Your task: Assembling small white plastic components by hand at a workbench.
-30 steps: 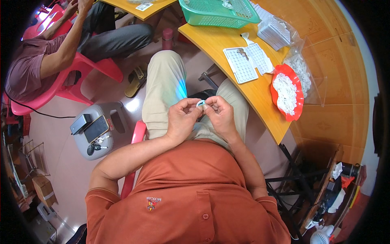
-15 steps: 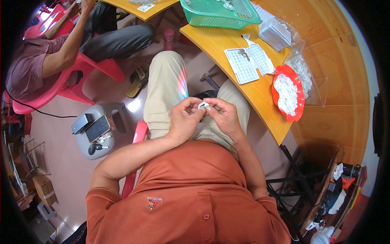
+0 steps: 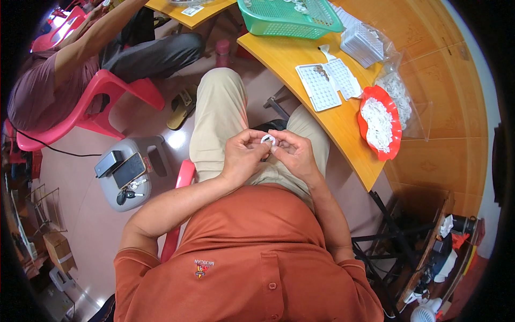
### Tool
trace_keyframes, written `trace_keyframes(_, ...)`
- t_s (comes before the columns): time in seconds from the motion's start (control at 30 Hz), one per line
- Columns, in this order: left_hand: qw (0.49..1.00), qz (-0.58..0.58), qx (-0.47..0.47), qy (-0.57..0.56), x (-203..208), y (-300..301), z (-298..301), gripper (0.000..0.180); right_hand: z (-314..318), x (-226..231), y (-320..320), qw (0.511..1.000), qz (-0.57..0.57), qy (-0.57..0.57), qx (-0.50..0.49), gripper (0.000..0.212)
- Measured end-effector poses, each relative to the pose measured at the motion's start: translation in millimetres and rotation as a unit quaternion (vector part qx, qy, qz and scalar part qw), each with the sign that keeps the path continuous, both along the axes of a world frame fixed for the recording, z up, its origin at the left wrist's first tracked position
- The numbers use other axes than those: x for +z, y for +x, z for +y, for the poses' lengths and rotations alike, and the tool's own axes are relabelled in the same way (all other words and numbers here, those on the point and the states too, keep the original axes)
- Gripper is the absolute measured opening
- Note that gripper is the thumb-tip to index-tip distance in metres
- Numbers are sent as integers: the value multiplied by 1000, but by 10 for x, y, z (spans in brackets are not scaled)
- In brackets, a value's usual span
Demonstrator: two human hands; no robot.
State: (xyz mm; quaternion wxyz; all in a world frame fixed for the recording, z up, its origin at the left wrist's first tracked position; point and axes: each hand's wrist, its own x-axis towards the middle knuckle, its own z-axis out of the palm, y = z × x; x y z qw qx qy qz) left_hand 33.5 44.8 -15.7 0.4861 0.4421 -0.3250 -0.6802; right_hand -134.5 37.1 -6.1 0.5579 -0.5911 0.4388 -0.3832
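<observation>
Both hands' grips were pinched on one small white ring [image 3: 267,139], held over the lap between the fingertips of the left hand [image 3: 242,156] and the right hand [image 3: 294,155]. Compared with a second before, the hands had barely shifted; the ring looked turned a little more face-up between the fingers, which suggested the fitting or checking of this piece was not finished. To the person's right curved the yellow worktop [image 3: 343,126], and on it sat a green mesh basket [image 3: 287,19], a clear bag of white trays [image 3: 367,43], two white grid trays [image 3: 328,85] lying open side by side, and a red dish [image 3: 380,123] heaped with small white parts. On the person's left stood a grey stool [image 3: 129,174] carrying phones and keys, and beyond it another person sat on a red chair [image 3: 86,104] at a separate table
</observation>
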Motion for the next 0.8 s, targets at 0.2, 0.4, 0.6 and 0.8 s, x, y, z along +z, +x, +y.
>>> trace_keyframes(0.2,998,39,-7,48,17,8,-9,14,-7,-2,-6,1000,-23,10,3,35)
trace_keyframes(0.4,996,72,-8,61,-47,10,-13,16,4,-48,6,998,-54,42,3,34)
trace_keyframes(0.6,994,72,-32,82,-47,38,-24,17,-14,-82,-16,993,-98,70,3,34)
trace_keyframes(0.8,992,78,-29,94,-7,55,-14,22,-19,-146,-11,991,-116,71,-3,32)
